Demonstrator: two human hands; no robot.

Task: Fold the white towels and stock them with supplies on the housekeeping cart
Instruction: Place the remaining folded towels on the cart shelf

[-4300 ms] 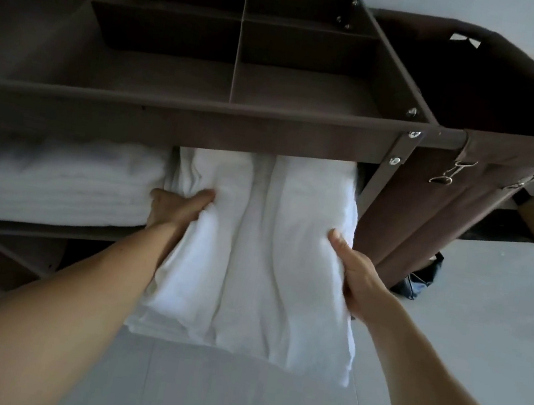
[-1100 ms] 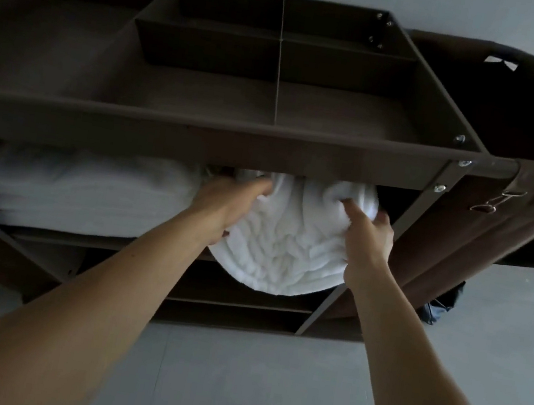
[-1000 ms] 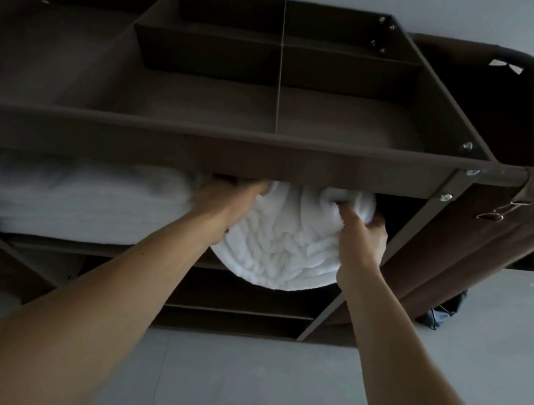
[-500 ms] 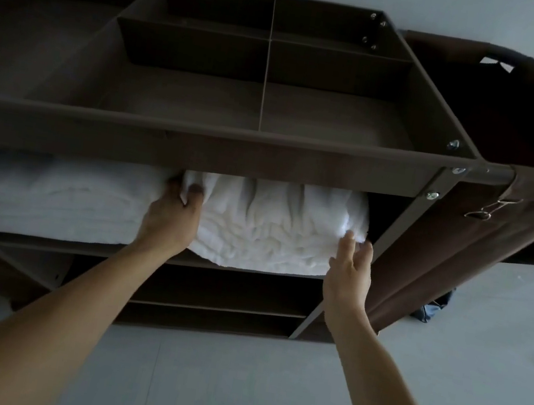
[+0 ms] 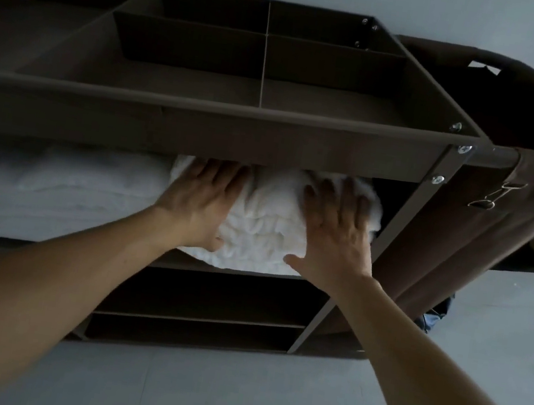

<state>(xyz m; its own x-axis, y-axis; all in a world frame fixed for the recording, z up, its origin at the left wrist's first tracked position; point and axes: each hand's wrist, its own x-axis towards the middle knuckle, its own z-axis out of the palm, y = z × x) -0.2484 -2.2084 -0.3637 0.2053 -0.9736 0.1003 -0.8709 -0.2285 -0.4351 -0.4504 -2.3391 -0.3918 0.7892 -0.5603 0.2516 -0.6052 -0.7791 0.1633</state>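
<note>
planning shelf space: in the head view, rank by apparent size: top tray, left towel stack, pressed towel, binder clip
top tray
left towel stack and pressed towel: look alike, unranked
binder clip

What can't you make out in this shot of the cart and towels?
Head view, folded towel: its back runs under the top tray's rail; left hand and right hand cover much of its front.
Head view, towel stack: cut off by the left edge.
Head view, lower shelves and laundry bag interior: too dark.
</note>
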